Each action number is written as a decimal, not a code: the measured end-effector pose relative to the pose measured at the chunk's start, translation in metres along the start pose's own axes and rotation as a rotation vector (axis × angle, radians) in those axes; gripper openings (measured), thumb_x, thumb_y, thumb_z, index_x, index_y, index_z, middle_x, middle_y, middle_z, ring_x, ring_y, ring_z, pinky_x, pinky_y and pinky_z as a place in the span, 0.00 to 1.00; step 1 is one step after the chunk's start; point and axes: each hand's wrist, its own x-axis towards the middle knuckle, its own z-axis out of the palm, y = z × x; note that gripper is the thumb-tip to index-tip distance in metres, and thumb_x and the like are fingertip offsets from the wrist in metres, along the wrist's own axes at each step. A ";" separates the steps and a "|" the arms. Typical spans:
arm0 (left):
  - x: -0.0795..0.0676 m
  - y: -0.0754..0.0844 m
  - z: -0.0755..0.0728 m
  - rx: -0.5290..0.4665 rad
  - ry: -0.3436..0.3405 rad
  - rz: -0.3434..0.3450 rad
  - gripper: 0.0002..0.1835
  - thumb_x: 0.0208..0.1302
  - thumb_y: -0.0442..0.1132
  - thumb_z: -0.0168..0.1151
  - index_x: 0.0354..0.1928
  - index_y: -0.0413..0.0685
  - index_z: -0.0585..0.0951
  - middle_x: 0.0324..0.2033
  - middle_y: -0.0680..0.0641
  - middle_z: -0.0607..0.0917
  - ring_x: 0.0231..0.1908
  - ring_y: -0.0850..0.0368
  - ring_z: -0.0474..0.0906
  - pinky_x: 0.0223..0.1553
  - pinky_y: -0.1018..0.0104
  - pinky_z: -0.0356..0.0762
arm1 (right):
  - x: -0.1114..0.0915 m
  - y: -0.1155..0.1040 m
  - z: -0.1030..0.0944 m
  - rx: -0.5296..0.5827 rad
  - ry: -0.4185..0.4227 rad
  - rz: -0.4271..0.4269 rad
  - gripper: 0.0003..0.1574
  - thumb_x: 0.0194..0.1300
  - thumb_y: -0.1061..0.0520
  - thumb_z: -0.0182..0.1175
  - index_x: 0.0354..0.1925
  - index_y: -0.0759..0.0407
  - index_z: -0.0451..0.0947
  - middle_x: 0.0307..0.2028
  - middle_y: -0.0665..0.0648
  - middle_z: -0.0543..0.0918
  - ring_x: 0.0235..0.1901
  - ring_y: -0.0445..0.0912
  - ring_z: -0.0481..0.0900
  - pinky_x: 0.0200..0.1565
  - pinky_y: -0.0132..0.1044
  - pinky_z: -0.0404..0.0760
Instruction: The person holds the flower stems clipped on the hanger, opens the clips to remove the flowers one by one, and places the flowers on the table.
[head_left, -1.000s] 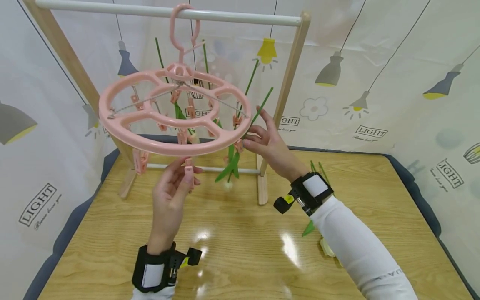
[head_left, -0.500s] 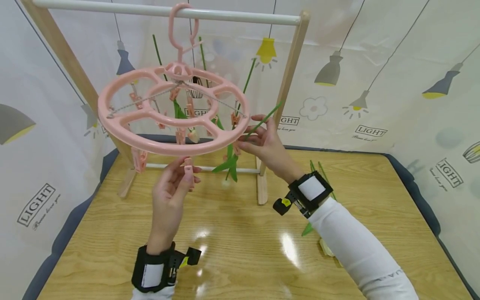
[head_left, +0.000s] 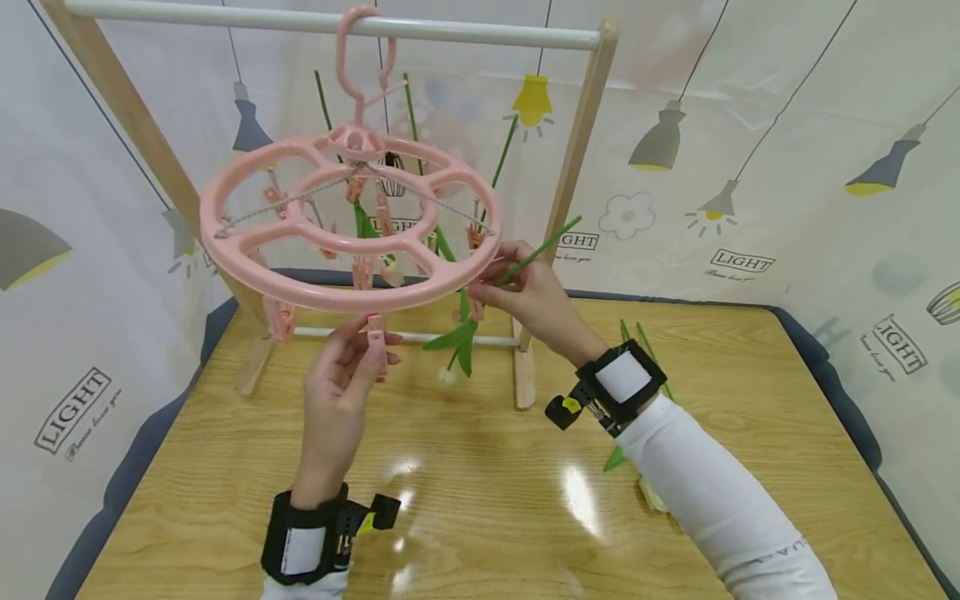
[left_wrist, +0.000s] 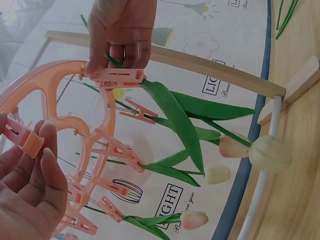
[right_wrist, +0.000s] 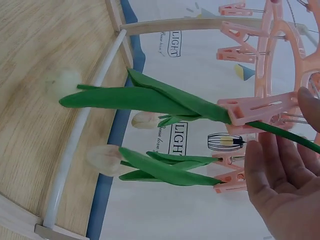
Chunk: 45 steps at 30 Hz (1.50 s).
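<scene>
A pink round clip hanger [head_left: 330,296] hangs from the white bar of a wooden rack. My left hand [head_left: 337,383] pinches a pink clothespin [head_left: 377,337] below the hanger's front rim. At the rim's right side, my right hand [head_left: 532,292] holds another pink clothespin [right_wrist: 262,107] between thumb and fingers. In that clothespin's jaws sits a white tulip [left_wrist: 270,154], its head pointing down and its green leaves [left_wrist: 172,107] beneath the clip. Its stem [head_left: 551,242] slants up across my right fingers. Other tulips [left_wrist: 194,220] hang head down from clothespins farther back.
The rack's wooden legs [head_left: 523,375] stand on the wooden table [head_left: 450,517], joined by a low white bar [left_wrist: 260,185]. More tulips with green stems [head_left: 648,358] lie on the table at right, partly hidden by my right forearm. A printed curtain [head_left: 697,242] surrounds the table.
The stem at my right hand has tilted down toward the right. My right hand has lowered slightly and its fingers have drawn in at the clothespin. My left hand stays in place.
</scene>
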 end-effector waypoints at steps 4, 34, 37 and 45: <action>-0.001 0.000 0.000 0.008 0.000 -0.012 0.18 0.74 0.33 0.52 0.64 0.43 0.74 0.43 0.49 0.85 0.39 0.60 0.81 0.41 0.74 0.79 | 0.000 -0.001 -0.002 -0.060 -0.016 -0.004 0.15 0.67 0.60 0.63 0.51 0.63 0.78 0.46 0.59 0.85 0.44 0.44 0.81 0.49 0.37 0.80; 0.002 -0.012 0.006 0.091 -0.290 -0.255 0.27 0.71 0.41 0.59 0.64 0.42 0.60 0.71 0.44 0.66 0.70 0.43 0.66 0.70 0.44 0.65 | -0.012 -0.006 0.016 -0.001 -0.088 0.034 0.12 0.67 0.62 0.63 0.48 0.65 0.79 0.45 0.57 0.84 0.49 0.47 0.78 0.53 0.41 0.77; 0.003 -0.014 0.008 0.104 -0.307 -0.235 0.23 0.71 0.41 0.60 0.56 0.38 0.60 0.75 0.45 0.59 0.70 0.41 0.65 0.70 0.42 0.64 | -0.012 -0.007 0.017 0.004 -0.089 0.024 0.11 0.67 0.62 0.62 0.47 0.66 0.79 0.45 0.60 0.84 0.49 0.48 0.78 0.53 0.42 0.77; 0.003 -0.021 0.009 0.157 -0.382 -0.268 0.45 0.69 0.44 0.62 0.79 0.60 0.45 0.76 0.47 0.59 0.73 0.41 0.60 0.69 0.36 0.61 | -0.013 -0.007 0.023 -0.002 -0.122 0.070 0.13 0.68 0.58 0.63 0.49 0.60 0.78 0.46 0.57 0.84 0.52 0.48 0.77 0.56 0.44 0.78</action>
